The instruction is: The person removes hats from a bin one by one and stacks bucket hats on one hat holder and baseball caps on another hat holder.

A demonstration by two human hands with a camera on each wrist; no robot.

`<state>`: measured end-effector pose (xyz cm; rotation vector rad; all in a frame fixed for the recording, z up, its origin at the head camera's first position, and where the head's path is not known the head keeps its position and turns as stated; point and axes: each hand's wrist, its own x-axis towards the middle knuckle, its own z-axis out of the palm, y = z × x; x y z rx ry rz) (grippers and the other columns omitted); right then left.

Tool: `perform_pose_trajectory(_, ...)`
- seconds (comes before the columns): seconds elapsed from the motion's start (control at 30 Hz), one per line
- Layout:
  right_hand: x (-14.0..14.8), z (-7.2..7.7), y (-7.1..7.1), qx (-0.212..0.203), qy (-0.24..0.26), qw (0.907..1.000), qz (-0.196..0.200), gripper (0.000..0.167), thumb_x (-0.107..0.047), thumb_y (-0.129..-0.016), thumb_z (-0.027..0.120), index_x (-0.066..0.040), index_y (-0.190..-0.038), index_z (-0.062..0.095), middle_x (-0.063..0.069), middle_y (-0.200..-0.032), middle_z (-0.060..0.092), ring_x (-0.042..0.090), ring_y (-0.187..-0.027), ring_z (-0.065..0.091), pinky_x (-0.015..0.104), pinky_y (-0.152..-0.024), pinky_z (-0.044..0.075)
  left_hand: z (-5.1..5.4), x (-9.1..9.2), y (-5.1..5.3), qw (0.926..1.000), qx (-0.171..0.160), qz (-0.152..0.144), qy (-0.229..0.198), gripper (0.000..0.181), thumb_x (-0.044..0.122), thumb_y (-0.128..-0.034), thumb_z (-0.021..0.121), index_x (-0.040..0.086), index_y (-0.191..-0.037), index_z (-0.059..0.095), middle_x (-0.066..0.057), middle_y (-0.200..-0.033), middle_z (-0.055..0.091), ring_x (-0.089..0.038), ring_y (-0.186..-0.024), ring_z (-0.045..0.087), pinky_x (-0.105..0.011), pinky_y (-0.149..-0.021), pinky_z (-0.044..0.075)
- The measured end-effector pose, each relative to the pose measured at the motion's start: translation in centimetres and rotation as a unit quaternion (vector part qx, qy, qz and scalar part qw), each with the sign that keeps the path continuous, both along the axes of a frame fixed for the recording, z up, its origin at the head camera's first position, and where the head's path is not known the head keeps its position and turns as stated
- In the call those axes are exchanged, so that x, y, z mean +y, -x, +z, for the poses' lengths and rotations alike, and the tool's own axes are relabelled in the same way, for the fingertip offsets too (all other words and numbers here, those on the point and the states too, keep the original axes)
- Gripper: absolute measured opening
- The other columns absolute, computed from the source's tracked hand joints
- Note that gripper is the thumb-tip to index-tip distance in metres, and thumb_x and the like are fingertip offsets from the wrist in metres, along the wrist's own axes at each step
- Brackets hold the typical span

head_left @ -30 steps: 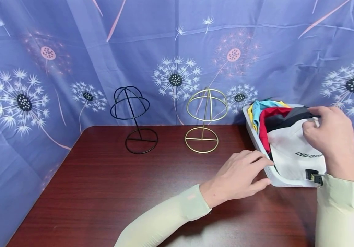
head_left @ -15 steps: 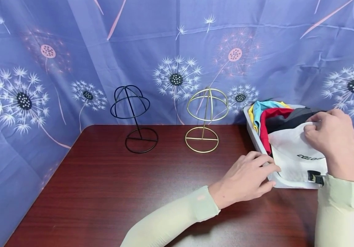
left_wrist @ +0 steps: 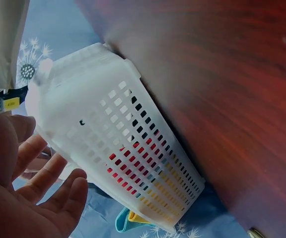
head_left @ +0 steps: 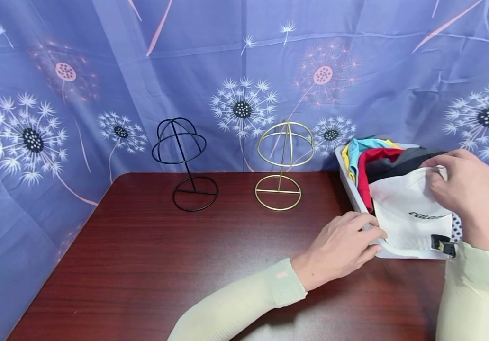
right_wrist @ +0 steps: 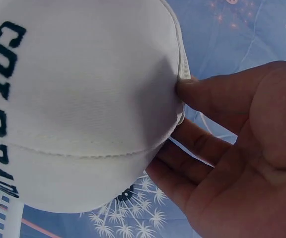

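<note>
White cap [head_left: 404, 196], edge pinched by the right hand [head_left: 468, 192], relaxed left hand [head_left: 340, 247] just beside it at the basket [left_wrist: 83, 91] rim

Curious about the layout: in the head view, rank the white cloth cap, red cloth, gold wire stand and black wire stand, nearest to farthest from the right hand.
1. White cloth cap, held in the right hand.
2. Red cloth, inside the white plastic basket.
3. Gold wire stand, left of the basket.
4. Black wire stand, farthest left.
</note>
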<state>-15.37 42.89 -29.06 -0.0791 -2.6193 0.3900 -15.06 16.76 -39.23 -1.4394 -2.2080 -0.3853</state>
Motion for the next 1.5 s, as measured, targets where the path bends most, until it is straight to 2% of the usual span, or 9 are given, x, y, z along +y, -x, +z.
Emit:
perform_pose_trajectory(0.5, -0.5, 0.5, -0.4, 0.022, -0.006, 0.9997, -0.012, 0.029, -0.002, -0.090, 0.051, 0.008, -0.102, 0.075, 0.031, -0.112, 0.063, 0.052, -0.102, 0.056, 0.065, -0.084, 0.039, -0.8, 0.5, 0.0, 0.9983, 0.003, -0.002, -0.058, 0.017, 0.035, -0.1024, 0.069, 0.031, -0.116, 0.078, 0.011, -0.120, 0.066, -0.007, -0.117, 0.062, -0.020, -0.097, 0.048)
perform_pose_trajectory(0.67, -0.6, 0.8, -0.7, 0.028, -0.005, 0.9995, -0.015, 0.027, -0.002, -0.088, 0.053, 0.006, -0.100, 0.076, 0.027, -0.107, 0.066, 0.047, -0.092, 0.057, 0.055, -0.075, 0.038, -0.9, 0.6, 0.0, 0.9983, 0.005, -0.003, -0.059, 0.016, 0.035, -0.1021, 0.069, 0.031, -0.115, 0.078, 0.011, -0.121, 0.066, -0.007, -0.118, 0.062, -0.020, -0.097, 0.048)
perform_pose_trajectory(1.0, -0.5, 1.3, -1.2, 0.032, 0.008, 0.9993, -0.017, 0.026, -0.007, -0.091, 0.054, 0.002, -0.099, 0.077, 0.025, -0.112, 0.070, 0.048, -0.097, 0.061, 0.036, -0.074, 0.034, -1.0, 0.5, 0.0, 0.9980, 0.011, -0.002, -0.062, 0.016, 0.035, -0.1021, 0.069, 0.032, -0.115, 0.077, 0.011, -0.122, 0.067, -0.007, -0.119, 0.062, -0.020, -0.094, 0.049)
perform_pose_trajectory(1.03, -0.5, 1.3, -1.2, 0.034, 0.009, 0.9992, -0.019, 0.026, -0.008, -0.091, 0.055, 0.001, -0.099, 0.078, 0.018, -0.110, 0.072, 0.046, -0.096, 0.060, 0.035, -0.074, 0.034, -1.0, 0.5, 0.0, 0.9980, 0.011, -0.002, -0.061, 0.016, 0.035, -0.1021, 0.069, 0.032, -0.116, 0.077, 0.011, -0.122, 0.067, -0.007, -0.119, 0.062, -0.020, -0.094, 0.050)
perform_pose_trajectory(1.1, -0.5, 1.4, -1.4, 0.036, 0.016, 0.9990, -0.020, 0.025, -0.010, -0.092, 0.057, 0.000, -0.100, 0.078, -0.012, -0.102, 0.072, 0.023, -0.091, 0.061, 0.034, -0.074, 0.034, -1.0, 0.6, 0.0, 0.9981, 0.012, -0.002, -0.061, 0.016, 0.035, -0.1022, 0.069, 0.032, -0.116, 0.077, 0.011, -0.122, 0.066, -0.007, -0.119, 0.062, -0.020, -0.093, 0.050)
perform_pose_trajectory(1.2, -0.5, 1.5, -1.6, 0.039, 0.031, 0.9987, -0.015, 0.022, -0.012, -0.094, 0.061, -0.002, -0.102, 0.079, -0.045, -0.088, 0.047, -0.006, -0.079, 0.044, 0.032, -0.072, 0.032, -1.0, 0.6, 0.0, 0.9981, 0.013, -0.002, -0.060, 0.016, 0.035, -0.1022, 0.068, 0.032, -0.115, 0.077, 0.011, -0.121, 0.066, -0.007, -0.118, 0.063, -0.020, -0.092, 0.050)
perform_pose_trajectory(1.27, -0.5, 1.5, -1.7, 0.038, 0.040, 0.9984, -0.012, 0.021, -0.013, -0.095, 0.063, -0.003, -0.103, 0.079, -0.048, -0.080, 0.038, -0.012, -0.071, 0.031, 0.030, -0.070, 0.030, -1.0, 0.6, 0.0, 0.9981, 0.013, -0.002, -0.060, 0.016, 0.035, -0.1023, 0.068, 0.032, -0.116, 0.077, 0.011, -0.121, 0.066, -0.007, -0.117, 0.063, -0.020, -0.091, 0.050)
perform_pose_trajectory(1.4, -0.7, 1.7, -1.9, 0.026, 0.057, 0.9979, -0.014, 0.022, -0.016, -0.099, 0.063, -0.002, -0.108, 0.077, -0.022, -0.086, 0.058, -0.010, -0.072, 0.033, 0.029, -0.069, 0.030, -1.1, 0.6, 0.0, 0.9981, 0.013, -0.003, -0.060, 0.016, 0.035, -0.1026, 0.068, 0.032, -0.115, 0.077, 0.011, -0.121, 0.066, -0.007, -0.117, 0.063, -0.020, -0.091, 0.050)
perform_pose_trajectory(1.5, -0.6, 1.8, -2.0, 0.023, 0.072, 0.9969, -0.021, 0.024, -0.018, -0.102, 0.061, -0.002, -0.111, 0.075, -0.029, -0.090, 0.057, -0.015, -0.075, 0.035, 0.029, -0.070, 0.032, -1.1, 0.6, 0.0, 0.9980, 0.012, -0.003, -0.061, 0.016, 0.035, -0.1034, 0.067, 0.032, -0.115, 0.077, 0.011, -0.121, 0.066, -0.007, -0.116, 0.063, -0.021, -0.091, 0.050)
